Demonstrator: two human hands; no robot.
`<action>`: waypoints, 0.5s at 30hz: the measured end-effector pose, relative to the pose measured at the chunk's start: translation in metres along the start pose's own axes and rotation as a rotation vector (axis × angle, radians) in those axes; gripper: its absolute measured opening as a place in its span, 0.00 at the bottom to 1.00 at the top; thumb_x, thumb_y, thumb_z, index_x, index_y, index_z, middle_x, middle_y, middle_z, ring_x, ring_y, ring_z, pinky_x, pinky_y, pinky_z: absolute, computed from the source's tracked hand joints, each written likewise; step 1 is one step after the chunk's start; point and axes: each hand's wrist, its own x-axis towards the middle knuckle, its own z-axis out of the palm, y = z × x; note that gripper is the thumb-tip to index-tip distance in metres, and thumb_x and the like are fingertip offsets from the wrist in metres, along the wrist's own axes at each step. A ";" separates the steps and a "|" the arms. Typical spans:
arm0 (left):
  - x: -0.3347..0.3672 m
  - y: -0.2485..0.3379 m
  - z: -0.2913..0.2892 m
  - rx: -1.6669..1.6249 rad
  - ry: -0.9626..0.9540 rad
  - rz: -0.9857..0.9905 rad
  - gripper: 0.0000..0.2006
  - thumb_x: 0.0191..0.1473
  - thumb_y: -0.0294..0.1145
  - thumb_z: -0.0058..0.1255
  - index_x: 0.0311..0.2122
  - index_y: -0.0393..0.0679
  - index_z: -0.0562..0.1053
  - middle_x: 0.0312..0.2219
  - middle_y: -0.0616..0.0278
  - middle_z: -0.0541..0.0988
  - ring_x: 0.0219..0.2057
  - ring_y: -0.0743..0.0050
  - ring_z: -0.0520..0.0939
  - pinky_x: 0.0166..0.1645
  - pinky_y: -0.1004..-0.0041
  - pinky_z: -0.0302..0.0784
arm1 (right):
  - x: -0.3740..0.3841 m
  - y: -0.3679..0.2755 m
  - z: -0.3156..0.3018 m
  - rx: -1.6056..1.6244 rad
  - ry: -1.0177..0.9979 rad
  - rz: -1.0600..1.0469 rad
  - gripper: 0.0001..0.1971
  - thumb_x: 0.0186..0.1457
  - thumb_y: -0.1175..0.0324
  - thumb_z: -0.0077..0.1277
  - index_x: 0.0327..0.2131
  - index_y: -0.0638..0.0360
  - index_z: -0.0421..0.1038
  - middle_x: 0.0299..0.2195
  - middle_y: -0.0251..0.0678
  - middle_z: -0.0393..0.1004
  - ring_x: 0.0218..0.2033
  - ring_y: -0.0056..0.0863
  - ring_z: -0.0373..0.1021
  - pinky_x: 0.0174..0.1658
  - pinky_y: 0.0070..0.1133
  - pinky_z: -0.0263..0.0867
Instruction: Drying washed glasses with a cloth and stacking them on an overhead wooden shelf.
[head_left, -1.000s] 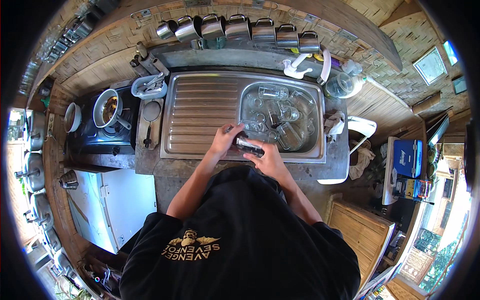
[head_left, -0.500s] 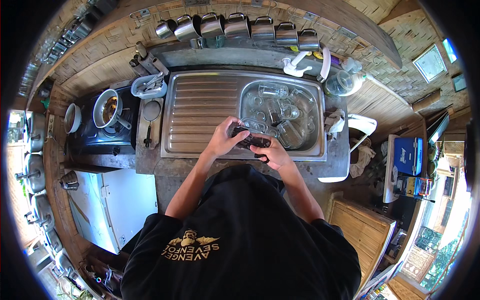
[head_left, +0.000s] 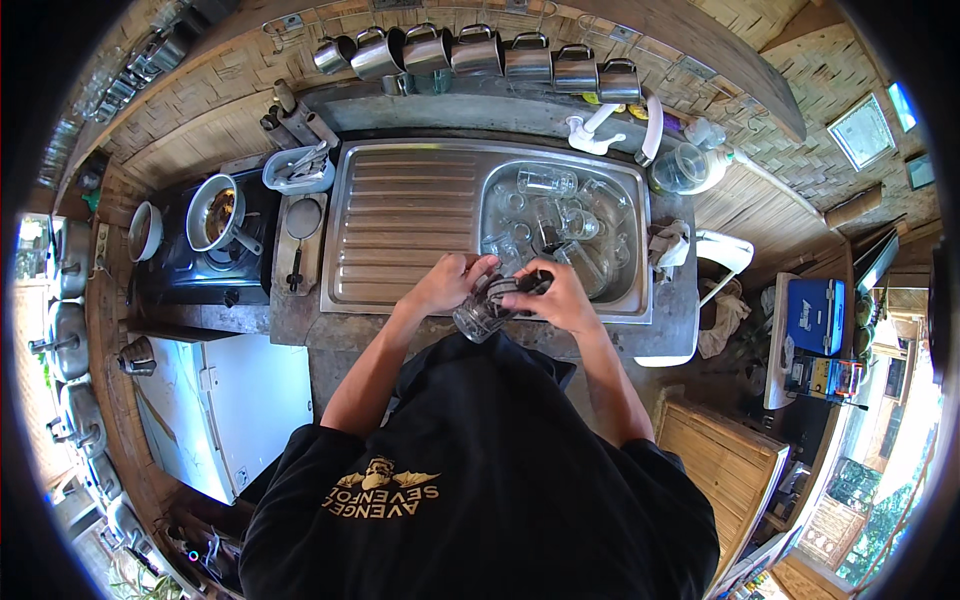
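Over the front edge of the steel sink (head_left: 642,300), my left hand (head_left: 447,284) is closed round a clear glass (head_left: 476,322), which is tilted with one end toward me. My right hand (head_left: 562,298) has its fingers bent at the glass's other end, gripping a dark, limp thing (head_left: 499,288) that looks like a scrubber; its exact kind is hard to make out. Just beyond my hands, several clear glasses and glass mugs (head_left: 546,180) lie jumbled in the sink basin.
Left of the basin is the ribbed drainboard (head_left: 400,225). A small strainer (head_left: 303,217), a cutlery tub (head_left: 300,172) and a pan (head_left: 216,213) on the stove stand farther left. Behind the basin is a white tap (head_left: 594,130); steel mugs (head_left: 478,52) hang above. A cloth (head_left: 668,243) lies at right.
The glass has come nearer to me and turned, so its clear end now points at my body. My right hand has shifted right and its fingers have bent over the dark thing.
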 end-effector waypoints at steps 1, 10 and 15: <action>-0.002 0.000 0.002 0.000 0.001 0.001 0.23 0.64 0.48 0.41 0.37 0.34 0.77 0.20 0.57 0.77 0.22 0.76 0.76 0.29 0.69 0.70 | -0.001 -0.005 -0.003 0.139 0.012 0.175 0.14 0.48 0.66 0.65 0.35 0.64 0.76 0.26 0.31 0.76 0.28 0.12 0.68 0.31 0.12 0.65; -0.013 0.004 0.007 -0.051 0.383 -0.084 0.29 0.63 0.53 0.41 0.30 0.31 0.77 0.14 0.43 0.73 0.17 0.54 0.75 0.29 0.60 0.71 | -0.003 0.009 -0.018 0.732 0.493 -0.050 0.08 0.55 0.73 0.57 0.38 0.66 0.75 0.33 0.36 0.76 0.31 0.20 0.72 0.35 0.17 0.69; -0.009 0.018 0.011 -0.033 0.536 -0.181 0.30 0.64 0.51 0.38 0.27 0.30 0.74 0.16 0.36 0.71 0.21 0.36 0.75 0.30 0.55 0.69 | -0.010 0.012 0.014 0.745 0.552 -0.115 0.06 0.53 0.75 0.57 0.34 0.65 0.73 0.38 0.39 0.75 0.38 0.24 0.71 0.42 0.20 0.67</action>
